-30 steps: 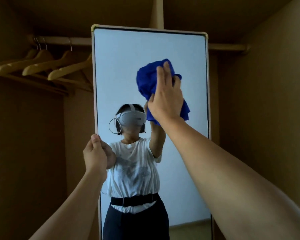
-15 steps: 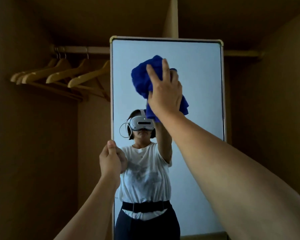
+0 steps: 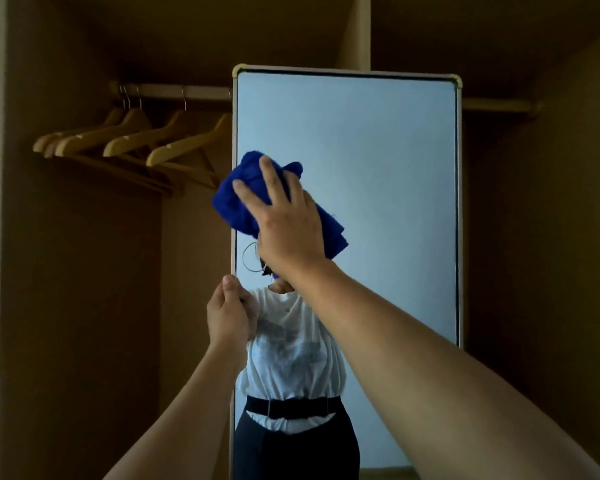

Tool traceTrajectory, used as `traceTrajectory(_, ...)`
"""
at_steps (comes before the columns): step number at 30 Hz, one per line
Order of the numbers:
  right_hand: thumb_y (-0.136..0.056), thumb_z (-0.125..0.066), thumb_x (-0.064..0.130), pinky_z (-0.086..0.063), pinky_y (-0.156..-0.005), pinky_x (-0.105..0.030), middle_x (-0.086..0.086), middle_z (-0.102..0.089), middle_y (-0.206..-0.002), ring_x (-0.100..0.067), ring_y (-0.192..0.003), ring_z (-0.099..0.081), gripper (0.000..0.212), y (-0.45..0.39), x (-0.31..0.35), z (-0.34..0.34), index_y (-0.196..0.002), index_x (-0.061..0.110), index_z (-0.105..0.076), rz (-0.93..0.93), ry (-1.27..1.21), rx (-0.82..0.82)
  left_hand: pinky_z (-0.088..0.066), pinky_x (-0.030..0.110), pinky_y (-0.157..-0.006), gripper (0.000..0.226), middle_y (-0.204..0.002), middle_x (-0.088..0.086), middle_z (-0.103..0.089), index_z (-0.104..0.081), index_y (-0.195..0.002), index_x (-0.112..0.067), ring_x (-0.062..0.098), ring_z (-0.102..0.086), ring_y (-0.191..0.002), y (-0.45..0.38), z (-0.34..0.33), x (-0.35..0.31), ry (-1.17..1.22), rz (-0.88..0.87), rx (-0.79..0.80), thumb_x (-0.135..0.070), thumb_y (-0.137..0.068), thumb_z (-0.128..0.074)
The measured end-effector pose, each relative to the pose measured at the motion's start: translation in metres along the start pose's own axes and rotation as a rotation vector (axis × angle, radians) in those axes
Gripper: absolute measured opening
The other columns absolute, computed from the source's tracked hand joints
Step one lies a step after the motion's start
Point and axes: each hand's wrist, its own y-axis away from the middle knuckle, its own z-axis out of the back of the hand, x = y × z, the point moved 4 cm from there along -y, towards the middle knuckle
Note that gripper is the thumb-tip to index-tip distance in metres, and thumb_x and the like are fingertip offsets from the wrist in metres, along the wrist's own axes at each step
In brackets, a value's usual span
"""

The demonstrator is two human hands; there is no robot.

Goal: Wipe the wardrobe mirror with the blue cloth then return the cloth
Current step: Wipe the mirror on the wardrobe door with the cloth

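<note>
A tall framed mirror [image 3: 388,161] stands inside the open wardrobe, showing my reflection. My right hand [image 3: 284,220] presses a bunched blue cloth [image 3: 234,202] flat against the glass at the mirror's left edge, fingers spread over it. The cloth overlaps the left frame a little. Lower down, my left hand [image 3: 227,315] grips the mirror's left frame edge, thumb up along it.
Several wooden hangers [image 3: 136,140] hang on a rail [image 3: 174,91] to the left of the mirror, close to the cloth. Brown wardrobe walls close in on both sides, with a divider panel [image 3: 357,32] above the mirror.
My right hand has slid the cloth leftward and down across the glass, from the upper middle to the left edge. My left hand keeps its grip on the frame.
</note>
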Motion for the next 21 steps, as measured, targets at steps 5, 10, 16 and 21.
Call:
traceTrajectory(5,-0.076,-0.065,0.012,-0.041,-0.099,-0.053,-0.014,-0.031,-0.152,-0.041,-0.129,-0.038,0.068,0.032,0.009,-0.010,-0.140,0.024,-0.045,0.068,-0.031,0.023,-0.035,0.026,-0.048,0.042,-0.063,0.005,-0.048,-0.048,-0.071,-0.016,0.015,-0.044,-0.052,-0.003,0.006,0.003,-0.018,0.025,-0.013,-0.037,-0.102,-0.031)
traceTrajectory(10,-0.082,-0.057,0.017,-0.039,-0.099,-0.053,-0.014,-0.033,-0.151,-0.041,-0.129,-0.040,0.059,0.071,0.017,-0.015,-0.139,0.026,-0.046,0.097,-0.026,0.030,-0.048,0.035,-0.072,0.034,-0.086,0.007,-0.064,-0.059,-0.082,-0.018,0.023,-0.060,-0.082,-0.007,0.013,0.013,-0.093,-0.048,0.009,-0.033,-0.101,-0.036)
traceTrajectory(16,-0.084,-0.046,0.018,-0.037,-0.103,-0.052,-0.013,-0.029,-0.153,-0.040,-0.132,-0.037,0.059,0.118,0.020,-0.020,-0.142,0.027,-0.041,0.090,-0.029,0.081,-0.055,0.042,-0.081,0.023,-0.093,0.004,-0.069,-0.063,-0.085,-0.028,0.024,-0.066,-0.088,0.002,0.017,0.016,-0.077,-0.036,0.030,-0.023,-0.097,-0.044)
traceTrajectory(21,-0.086,-0.048,0.013,-0.038,-0.102,-0.056,-0.014,-0.030,-0.152,-0.042,-0.130,-0.038,0.058,0.121,-0.001,-0.015,-0.142,0.026,-0.043,0.253,-0.011,0.111,-0.053,0.034,-0.069,0.030,-0.086,0.003,-0.064,-0.059,-0.082,-0.026,0.021,-0.062,-0.083,0.009,0.022,0.027,-0.125,-0.052,0.038,-0.028,-0.102,-0.036)
